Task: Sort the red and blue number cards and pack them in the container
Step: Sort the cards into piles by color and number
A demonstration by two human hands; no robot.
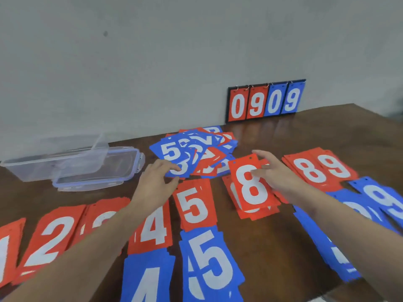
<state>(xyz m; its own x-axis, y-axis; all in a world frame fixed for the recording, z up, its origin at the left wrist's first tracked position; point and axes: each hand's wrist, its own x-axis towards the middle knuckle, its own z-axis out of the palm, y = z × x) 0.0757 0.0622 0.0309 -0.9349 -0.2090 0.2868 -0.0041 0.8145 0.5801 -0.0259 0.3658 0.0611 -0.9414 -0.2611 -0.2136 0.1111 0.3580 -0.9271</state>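
A mixed heap of red and blue number cards [196,151] lies at the middle back of the brown table. My left hand [160,177] pinches a blue 3 card [181,170] at the heap's near edge. My right hand [274,171] holds a red 8 card [250,188] tilted over a red stack [257,211]. Sorted red stacks show 1 [6,247], 2 [54,238], 4 [152,229], 5 [195,205], 8 [309,171] and 9 [335,166]. Blue stacks show 4 [148,280], 5 [213,264] and 9 [383,199]. The clear container [43,164] stands at the back left.
The container's clear lid [122,171] with blue trim lies beside it. A flip scoreboard [265,103] reading 0909 leans on the grey wall at the back. More blue cards [327,243] lie under my right forearm near the table's right edge.
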